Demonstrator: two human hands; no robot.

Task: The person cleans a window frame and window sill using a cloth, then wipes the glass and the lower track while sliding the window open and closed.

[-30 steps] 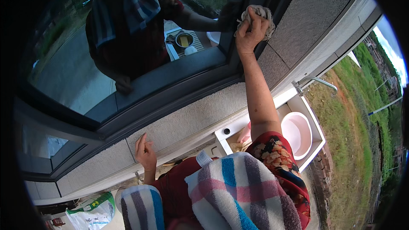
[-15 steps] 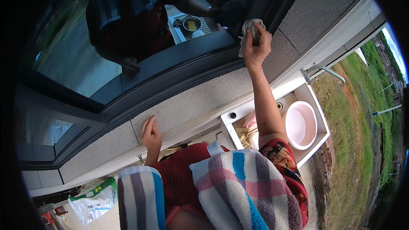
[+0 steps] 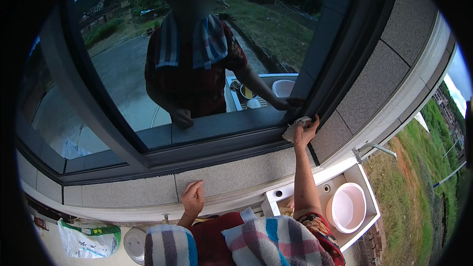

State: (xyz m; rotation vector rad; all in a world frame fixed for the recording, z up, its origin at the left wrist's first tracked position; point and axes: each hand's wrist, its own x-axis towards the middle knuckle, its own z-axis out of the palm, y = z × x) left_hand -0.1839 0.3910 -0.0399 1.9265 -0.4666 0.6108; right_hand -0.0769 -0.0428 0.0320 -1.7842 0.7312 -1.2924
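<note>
A crumpled pale rag (image 3: pixel 291 133) is bunched in my right hand (image 3: pixel 306 131), whose fingers are closed round it. The rag rests against the lower right corner of the dark window frame (image 3: pixel 236 144). My right arm stretches up past the sink to reach it. My left hand (image 3: pixel 192 198) hovers by the speckled stone sill (image 3: pixel 236 167), its fingers loosely bent with nothing in them. Above the frame, the dark glass (image 3: pixel 197 93) mirrors a person, the yard and hills. A striped towel (image 3: pixel 281 241) hangs down over my chest.
On the right, a white sink (image 3: pixel 368 187) holds a pale pink basin (image 3: pixel 346 208). A metal faucet (image 3: pixel 377 149) juts out from the wall edge. At lower left lie a white and green sack (image 3: pixel 88 240) and a round lidded container (image 3: pixel 134 245). Grass (image 3: pixel 419 177) borders the far right.
My right hand and the rag have moved down along the frame to its lower corner. The view has tilted up, showing more glass and reflection. The left hand remains by the sill.
</note>
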